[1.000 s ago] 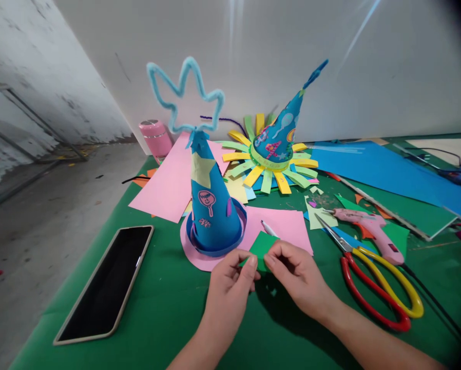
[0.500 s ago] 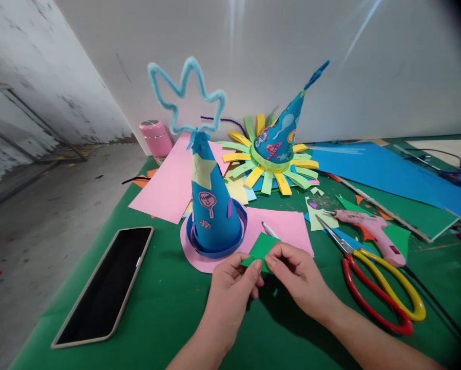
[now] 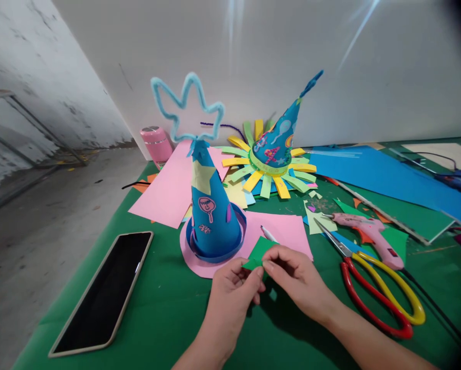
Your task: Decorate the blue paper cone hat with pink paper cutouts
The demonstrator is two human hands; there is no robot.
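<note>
A small piece of green paper (image 3: 260, 250) is pinched between my two hands, just in front of the blue party hat. My left hand (image 3: 236, 288) grips its lower left edge with thumb and fingers. On its right side, my right hand (image 3: 295, 275) closes thumb and forefinger on the edge. The cone-shaped blue party hat (image 3: 211, 221) stands upright on a pink paper base, with a pale yellow star, a pink drawing and a light blue pipe-cleaner shape on top. A white marker (image 3: 268, 233) lies on pink paper (image 3: 292, 234) behind my hands.
Red-and-yellow scissors (image 3: 369, 280) and a pink glue gun (image 3: 369, 231) lie on the right. A phone (image 3: 103, 293) rests on the left. Behind are a second decorated hat (image 3: 276, 136), a pink bottle (image 3: 156, 145) and blue sheets (image 3: 384, 177). Paper scraps litter the green table (image 3: 169, 318).
The view has tilted slightly, so the things on the table sit a little lower. My fingertips have drawn closer together on the green paper, which both hands still hold.
</note>
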